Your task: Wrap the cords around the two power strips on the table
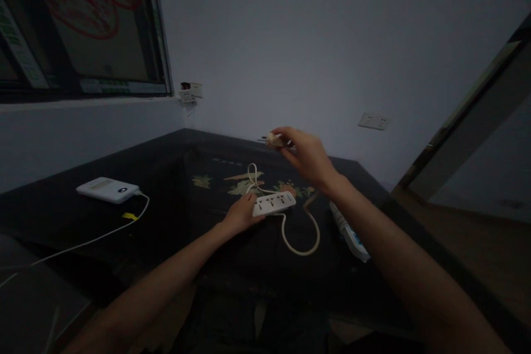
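My left hand [241,213] grips the left end of a white power strip [274,202] that lies on the dark table, its row of sockets facing up. Raised above and behind the strip, my right hand [305,154] pinches a pale plug [274,140] between thumb and fingers. The plug's metal prongs point left, apart from the strip. A whitish cord [318,235] loops on the table in front of the strip and runs up to the right under my right forearm. Another thin loop of cord [251,170] rises behind the strip.
A second white power strip [350,235] lies at the right, partly behind my forearm. On the left is a white box-like device [108,190] with a cable and yellow tag [130,216]. The black table [166,238] meets a wall with a socket plate [374,121] and a loose socket box [189,92].
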The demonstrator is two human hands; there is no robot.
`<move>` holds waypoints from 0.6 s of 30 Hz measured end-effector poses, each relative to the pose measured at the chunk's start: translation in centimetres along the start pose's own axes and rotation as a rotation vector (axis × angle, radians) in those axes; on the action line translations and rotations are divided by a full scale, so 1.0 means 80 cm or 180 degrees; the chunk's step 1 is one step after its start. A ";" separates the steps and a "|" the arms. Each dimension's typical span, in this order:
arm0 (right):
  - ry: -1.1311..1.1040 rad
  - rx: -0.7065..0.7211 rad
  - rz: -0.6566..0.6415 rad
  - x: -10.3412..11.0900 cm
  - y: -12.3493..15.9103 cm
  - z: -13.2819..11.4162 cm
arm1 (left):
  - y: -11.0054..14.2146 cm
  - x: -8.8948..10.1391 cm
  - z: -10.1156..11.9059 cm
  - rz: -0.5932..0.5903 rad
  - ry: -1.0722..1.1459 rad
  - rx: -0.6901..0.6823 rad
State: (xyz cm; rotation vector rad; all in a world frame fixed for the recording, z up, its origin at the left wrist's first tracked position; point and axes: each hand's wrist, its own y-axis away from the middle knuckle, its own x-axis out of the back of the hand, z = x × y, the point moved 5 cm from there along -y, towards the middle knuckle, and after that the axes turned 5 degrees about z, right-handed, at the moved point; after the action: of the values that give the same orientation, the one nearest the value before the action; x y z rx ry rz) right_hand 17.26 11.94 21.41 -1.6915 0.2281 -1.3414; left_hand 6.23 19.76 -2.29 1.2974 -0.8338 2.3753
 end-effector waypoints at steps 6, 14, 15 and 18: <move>0.0445 -0.0459 -0.1586 -0.168 -0.022 0.031 | 0.004 0.000 0.000 0.0149 -0.0101 -0.0078; 0.0457 -0.1624 -0.1855 -0.271 0.015 0.060 | 0.006 -0.002 0.002 0.0219 -0.0111 -0.0056; 0.0433 -0.1825 -0.1769 -0.276 0.019 0.063 | 0.005 -0.002 0.002 0.0218 -0.0114 -0.0053; 0.0258 -0.2470 -0.1504 -0.284 0.031 0.079 | 0.005 -0.001 0.003 0.0195 -0.0120 -0.0047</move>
State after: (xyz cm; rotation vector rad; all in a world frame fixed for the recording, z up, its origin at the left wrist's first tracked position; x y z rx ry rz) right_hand 14.75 28.49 4.64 -2.4425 0.4596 -1.8141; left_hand 6.25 19.31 -2.41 1.3329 -0.9128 2.3937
